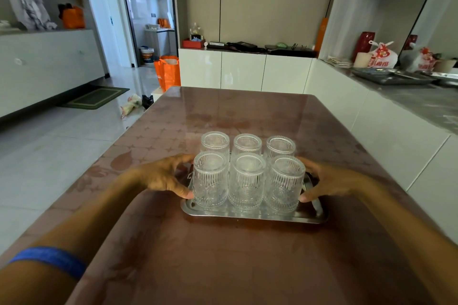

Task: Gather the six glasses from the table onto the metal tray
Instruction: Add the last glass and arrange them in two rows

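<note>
All six ribbed glasses (246, 181) stand on the metal tray (247, 214), two rows of three packed close together, each one empty and, by the look of the closed tops, turned upside down. The tray sits on the brown patterned worktop (223, 255). The left hand (164, 176) curls round the tray's left end, thumb against the front-left glass; the right hand (327, 181) grips the right end the same way, thumb by the front-right glass. A blue band (49, 259) circles the left forearm.
</note>
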The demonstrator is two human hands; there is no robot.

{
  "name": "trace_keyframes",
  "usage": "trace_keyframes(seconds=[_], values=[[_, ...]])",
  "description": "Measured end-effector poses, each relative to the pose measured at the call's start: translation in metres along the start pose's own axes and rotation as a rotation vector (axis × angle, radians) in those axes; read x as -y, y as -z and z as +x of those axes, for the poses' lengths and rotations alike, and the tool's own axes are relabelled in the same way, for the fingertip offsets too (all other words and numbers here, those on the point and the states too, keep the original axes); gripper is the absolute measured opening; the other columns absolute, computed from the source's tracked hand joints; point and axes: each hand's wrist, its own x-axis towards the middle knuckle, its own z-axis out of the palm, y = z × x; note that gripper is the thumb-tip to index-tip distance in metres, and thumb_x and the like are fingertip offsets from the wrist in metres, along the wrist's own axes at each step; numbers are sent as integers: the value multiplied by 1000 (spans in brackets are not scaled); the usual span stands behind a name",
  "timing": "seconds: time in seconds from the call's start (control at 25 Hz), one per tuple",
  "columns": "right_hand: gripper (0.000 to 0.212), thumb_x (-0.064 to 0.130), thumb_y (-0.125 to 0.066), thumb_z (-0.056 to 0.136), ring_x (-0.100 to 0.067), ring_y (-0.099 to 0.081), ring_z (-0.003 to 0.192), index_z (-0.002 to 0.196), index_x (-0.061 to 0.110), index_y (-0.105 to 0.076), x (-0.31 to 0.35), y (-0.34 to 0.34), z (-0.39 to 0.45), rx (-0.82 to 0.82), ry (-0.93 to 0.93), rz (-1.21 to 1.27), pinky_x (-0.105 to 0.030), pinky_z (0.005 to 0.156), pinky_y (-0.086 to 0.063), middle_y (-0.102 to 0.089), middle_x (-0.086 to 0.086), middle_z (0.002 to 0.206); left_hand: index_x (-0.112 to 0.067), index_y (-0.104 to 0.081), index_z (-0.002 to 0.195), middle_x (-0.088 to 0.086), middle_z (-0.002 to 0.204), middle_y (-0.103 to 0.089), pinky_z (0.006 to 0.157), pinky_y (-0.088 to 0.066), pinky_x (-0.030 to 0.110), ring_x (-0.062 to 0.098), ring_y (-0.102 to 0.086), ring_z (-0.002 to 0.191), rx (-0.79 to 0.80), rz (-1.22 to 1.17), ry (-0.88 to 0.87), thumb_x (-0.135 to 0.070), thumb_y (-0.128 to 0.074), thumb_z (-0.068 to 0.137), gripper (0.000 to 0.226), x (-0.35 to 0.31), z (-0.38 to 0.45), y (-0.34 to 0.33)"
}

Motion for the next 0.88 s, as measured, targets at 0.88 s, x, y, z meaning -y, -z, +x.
trace_keyframes(seconds=[0.88], values=[[41,45,-68,88,-7,-44,125,125,27,-65,116,-25,36,-374,270,-385,-29,95,-29,-54,14,134,-29,-56,136,-5,156,-41,115,-34,38,21,-40,142,-253,325,-221,-38,-66,90,48,-72,1,10]])
